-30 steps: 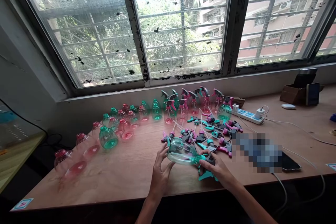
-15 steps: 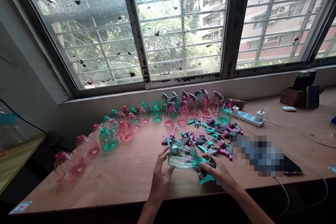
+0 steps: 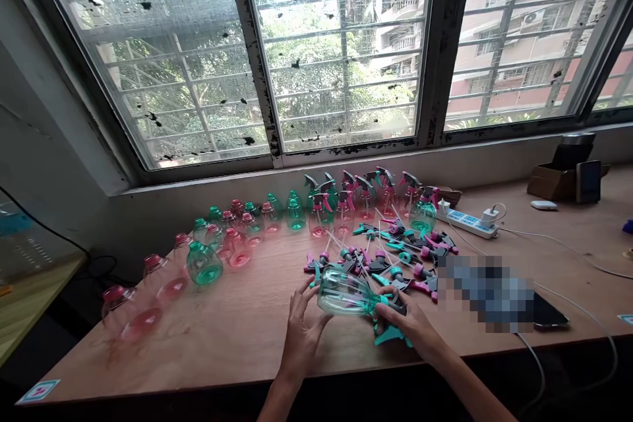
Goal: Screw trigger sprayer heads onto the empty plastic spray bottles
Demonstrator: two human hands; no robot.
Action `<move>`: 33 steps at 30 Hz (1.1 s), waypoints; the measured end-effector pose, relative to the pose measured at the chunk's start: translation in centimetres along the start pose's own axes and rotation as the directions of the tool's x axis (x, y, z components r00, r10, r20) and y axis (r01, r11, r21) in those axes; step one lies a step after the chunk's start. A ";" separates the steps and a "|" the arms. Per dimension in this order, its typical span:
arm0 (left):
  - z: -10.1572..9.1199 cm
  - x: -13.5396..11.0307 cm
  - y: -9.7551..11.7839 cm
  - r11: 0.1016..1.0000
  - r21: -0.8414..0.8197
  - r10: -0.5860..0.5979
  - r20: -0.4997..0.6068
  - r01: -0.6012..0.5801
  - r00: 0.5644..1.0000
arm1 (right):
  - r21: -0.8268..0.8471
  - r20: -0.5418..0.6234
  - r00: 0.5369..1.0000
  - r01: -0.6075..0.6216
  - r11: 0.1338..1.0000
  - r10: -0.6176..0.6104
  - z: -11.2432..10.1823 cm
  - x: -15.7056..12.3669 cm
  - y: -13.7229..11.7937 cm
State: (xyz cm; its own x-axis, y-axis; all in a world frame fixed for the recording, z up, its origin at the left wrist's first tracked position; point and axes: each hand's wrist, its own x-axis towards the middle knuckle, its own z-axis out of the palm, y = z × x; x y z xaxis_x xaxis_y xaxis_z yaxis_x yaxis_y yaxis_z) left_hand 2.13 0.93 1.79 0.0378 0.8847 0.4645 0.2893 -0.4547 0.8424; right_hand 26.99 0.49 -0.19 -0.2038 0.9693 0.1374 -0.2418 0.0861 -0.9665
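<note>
A clear green spray bottle lies tilted on its side between my hands, just above the table. My left hand is curled round its base, fingers behind and thumb below. At the neck, my right hand grips the dark and teal trigger head, whose tube shows inside the bottle. Part of the head is hidden by my fingers. Below my right hand rests a teal trigger piece. Just beyond the bottle spreads a pile of loose pink, teal and black trigger heads.
Several headless pink and green bottles stand along the table's left and back. Bottles with trigger heads are grouped below the window. To the right are a white power strip, cables and a dark phone beside a blurred patch.
The bottle has turned slightly between my hands, and my left fingers have shifted a little at its base. My right hand keeps its place at the neck.
</note>
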 end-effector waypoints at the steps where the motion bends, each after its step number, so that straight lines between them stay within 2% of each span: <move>1: 0.0 0.0 0.0 1.000 -0.003 -0.005 0.004 0.005 1.000 | -0.003 0.002 1.000 -0.003 1.000 0.003 0.0 0.0 -0.1; 8: 0.0 0.0 0.3 0.998 -0.048 -0.044 0.002 0.044 0.999 | -0.039 0.008 1.000 0.000 0.999 0.001 0.2 0.0 -0.3; 15: 0.0 0.1 0.0 0.998 -0.061 -0.011 0.006 0.011 1.000 | -0.010 -0.011 1.000 -0.005 1.000 0.005 0.1 0.0 -0.4; 25: 0.3 -0.1 -0.2 0.987 -0.124 -0.102 0.041 0.107 0.994 | -0.061 -0.033 0.999 0.033 0.998 -0.035 0.3 -0.1 -0.5; 33: 0.3 0.1 -0.2 0.994 -0.086 -0.068 0.057 0.073 0.996 | -0.033 -0.044 0.999 0.009 0.999 -0.011 0.0 0.0 -0.4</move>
State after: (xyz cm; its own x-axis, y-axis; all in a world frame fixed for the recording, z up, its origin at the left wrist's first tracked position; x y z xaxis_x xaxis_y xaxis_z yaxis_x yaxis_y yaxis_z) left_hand 2.37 1.09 1.59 0.0721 0.9181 0.3898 0.2084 -0.3960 0.8943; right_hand 27.08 0.43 0.22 -0.1595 0.9775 0.1381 -0.2121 0.1027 -0.9718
